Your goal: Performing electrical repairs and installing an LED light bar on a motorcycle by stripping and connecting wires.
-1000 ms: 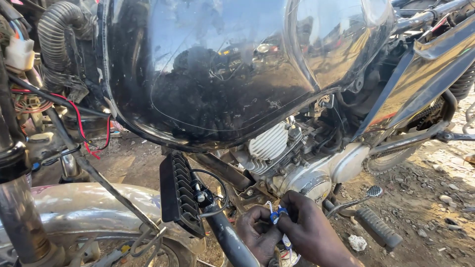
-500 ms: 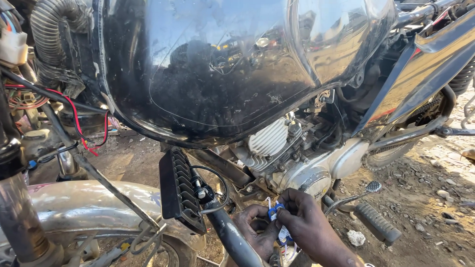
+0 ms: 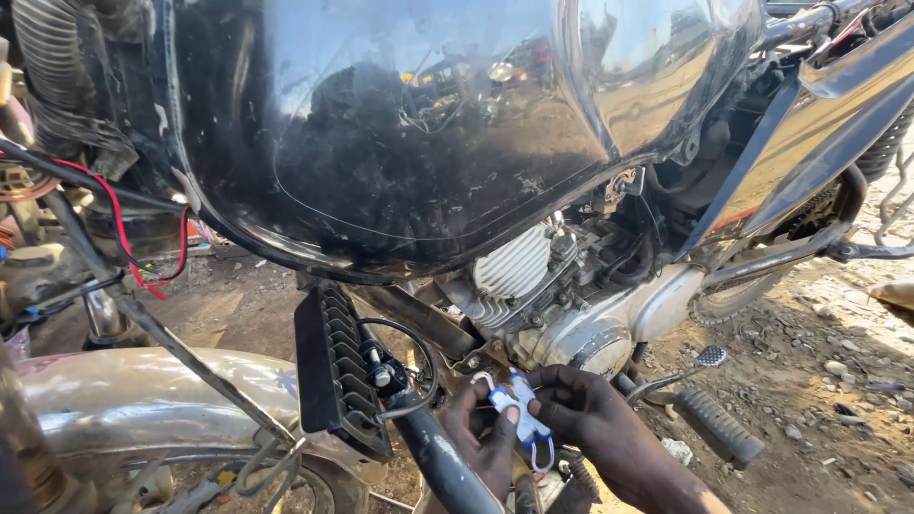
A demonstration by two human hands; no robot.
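Observation:
Both my hands are low beside a motorcycle's engine, under its dusty black fuel tank. Between them is a small blue-and-white tool with a wire loop. My left hand pinches its lower side, thumb on the blue part. My right hand grips its upper end with the fingertips. The tool sits just below the silver engine cover, next to the black frame tube.
A black ribbed guard stands left of my hands, with the front mudguard beyond. A gear lever and rubber footpeg are to the right. Red wires hang at left. The ground is dirt with stones.
My view has shifted slightly right and closer. My hands keep hold of the blue-and-white tool, which has risen a little toward the engine cover.

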